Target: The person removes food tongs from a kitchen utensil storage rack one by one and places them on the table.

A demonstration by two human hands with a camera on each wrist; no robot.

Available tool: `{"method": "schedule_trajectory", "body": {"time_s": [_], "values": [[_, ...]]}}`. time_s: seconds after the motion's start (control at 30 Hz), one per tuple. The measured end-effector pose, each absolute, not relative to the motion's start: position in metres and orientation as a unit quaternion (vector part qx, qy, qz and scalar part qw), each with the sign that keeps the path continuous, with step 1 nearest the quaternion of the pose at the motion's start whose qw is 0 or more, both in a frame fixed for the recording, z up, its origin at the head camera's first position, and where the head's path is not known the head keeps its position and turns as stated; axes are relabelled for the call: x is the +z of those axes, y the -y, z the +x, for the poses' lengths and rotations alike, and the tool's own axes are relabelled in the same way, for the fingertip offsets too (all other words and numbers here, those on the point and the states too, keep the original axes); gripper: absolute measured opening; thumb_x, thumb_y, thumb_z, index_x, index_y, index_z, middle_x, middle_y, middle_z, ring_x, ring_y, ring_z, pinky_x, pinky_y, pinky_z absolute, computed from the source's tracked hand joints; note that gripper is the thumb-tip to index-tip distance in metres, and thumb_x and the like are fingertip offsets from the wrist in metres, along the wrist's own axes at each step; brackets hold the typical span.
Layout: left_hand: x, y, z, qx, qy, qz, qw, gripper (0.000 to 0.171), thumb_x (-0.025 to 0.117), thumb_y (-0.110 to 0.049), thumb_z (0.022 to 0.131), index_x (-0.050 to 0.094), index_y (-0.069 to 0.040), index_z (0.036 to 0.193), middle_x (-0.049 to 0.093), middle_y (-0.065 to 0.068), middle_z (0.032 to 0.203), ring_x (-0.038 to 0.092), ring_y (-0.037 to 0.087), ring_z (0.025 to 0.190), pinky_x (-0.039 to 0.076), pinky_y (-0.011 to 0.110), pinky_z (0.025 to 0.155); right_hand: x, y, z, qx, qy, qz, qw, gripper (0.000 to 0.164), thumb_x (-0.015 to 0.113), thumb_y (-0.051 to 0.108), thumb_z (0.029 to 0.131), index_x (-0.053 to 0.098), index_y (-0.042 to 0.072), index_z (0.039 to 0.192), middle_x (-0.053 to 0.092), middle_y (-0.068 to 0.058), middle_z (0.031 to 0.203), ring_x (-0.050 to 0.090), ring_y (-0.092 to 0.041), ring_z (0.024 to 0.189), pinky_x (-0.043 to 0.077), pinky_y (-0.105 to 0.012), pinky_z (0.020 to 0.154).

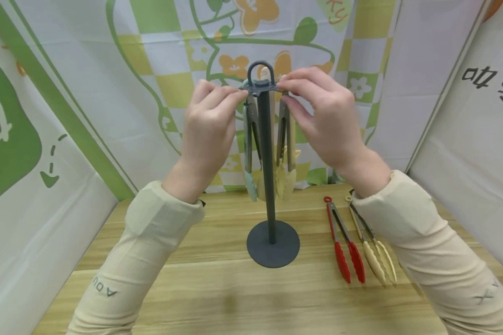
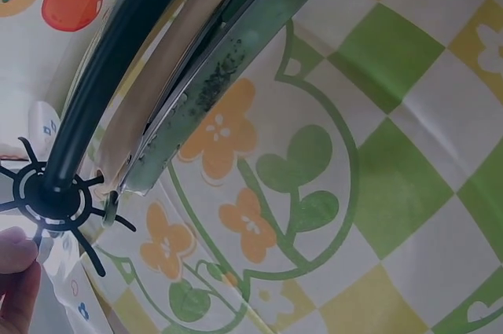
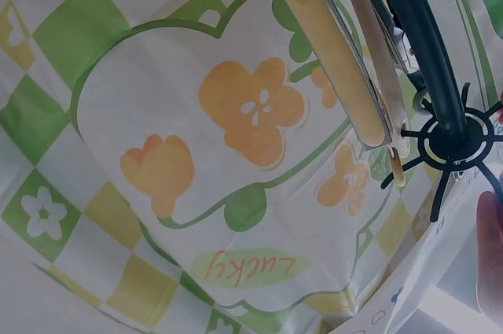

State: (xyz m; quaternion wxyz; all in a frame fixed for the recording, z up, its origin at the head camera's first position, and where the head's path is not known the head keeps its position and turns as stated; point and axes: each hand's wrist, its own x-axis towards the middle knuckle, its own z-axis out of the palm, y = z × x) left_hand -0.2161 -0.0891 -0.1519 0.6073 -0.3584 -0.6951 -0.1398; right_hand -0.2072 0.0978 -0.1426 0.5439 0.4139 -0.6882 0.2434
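A dark grey utensil stand (image 1: 268, 163) with a round base and a hooked ring (image 2: 49, 199) at its top stands upright on the table. My left hand (image 1: 209, 118) pinches a hook on the ring's left side between thumb and finger. On the right side, my right hand (image 1: 324, 111) pinches another hook; only a fingertip (image 3: 490, 247) of it shows in the right wrist view. Mint-green tongs (image 2: 228, 75) hang behind the pole at left, and pale yellow tongs (image 3: 338, 59) at right. Between them hangs a beige utensil (image 2: 157, 75), its kind partly hidden.
Red tongs (image 1: 341, 242) and cream-yellow tongs (image 1: 373, 251) lie side by side on the wooden table (image 1: 184, 288), right of the base, near my right sleeve (image 1: 427, 232). A patterned cloth (image 1: 159, 83) hangs close behind the stand.
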Motion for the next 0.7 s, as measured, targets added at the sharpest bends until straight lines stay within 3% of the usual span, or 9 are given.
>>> {"method": "schedule_trajectory", "body": {"time_s": [0.7], "values": [[-0.1528,0.0870,-0.2137,-0.143,0.688,-0.364,0.612,0.023,0.046,0.009,0.088,0.069,0.006,0.089,0.067,0.017,0.085,0.049,0.029,0.073,0.040,0.031,0.063,-0.1472,-0.0984,-0.2166,0.250,0.662,0.412,0.574,0.011,0.060,-0.004,0.084,0.071,-0.005,0.082,0.069,-0.015,0.087,0.065,-0.025,0.083,0.050,-0.021,0.081]]}}
